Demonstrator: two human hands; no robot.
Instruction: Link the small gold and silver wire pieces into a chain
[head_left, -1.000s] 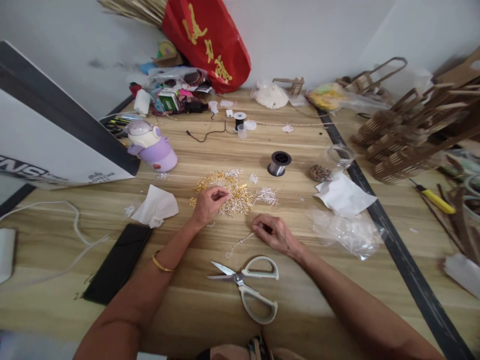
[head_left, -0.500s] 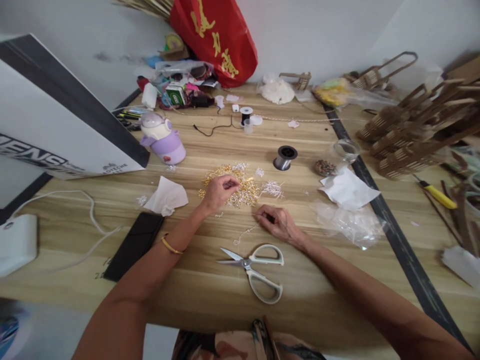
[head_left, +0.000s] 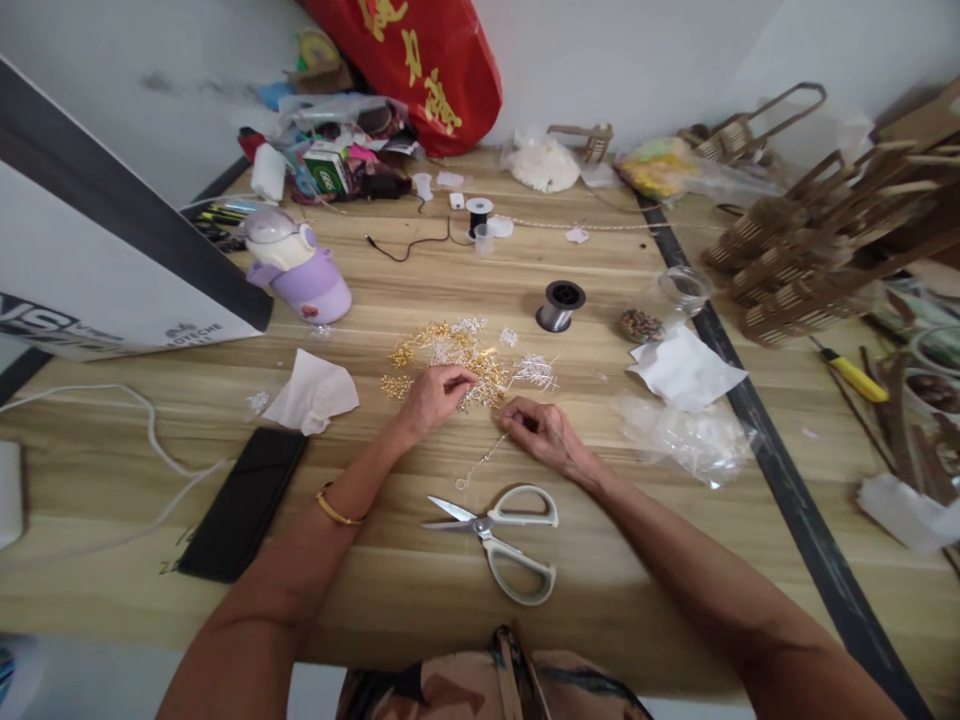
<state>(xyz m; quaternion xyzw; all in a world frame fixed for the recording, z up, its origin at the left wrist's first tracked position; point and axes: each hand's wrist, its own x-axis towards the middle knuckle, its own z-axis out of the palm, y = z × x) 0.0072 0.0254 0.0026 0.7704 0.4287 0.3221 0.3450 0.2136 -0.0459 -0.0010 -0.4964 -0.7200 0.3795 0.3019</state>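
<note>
Here, the right hand (head_left: 544, 435) pinches a thin silvery strand (head_left: 485, 460), which trails toward the person across the wooden table (head_left: 615, 600) to a small ring (head_left: 461, 484) just beyond the spread scissors (head_left: 481, 526). The left hand (head_left: 439, 395) is over the near edge of the gold and silver bead pile (head_left: 448, 350), thumb and fingertips drawn together; whether they grip anything, I cannot tell. Pale sticks (head_left: 535, 371) lie just right of the pile

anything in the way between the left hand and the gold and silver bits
Nothing visible: the left hand is at the near side of the gold and silver bits. The scissors lie nearer the person, not between them.
</note>
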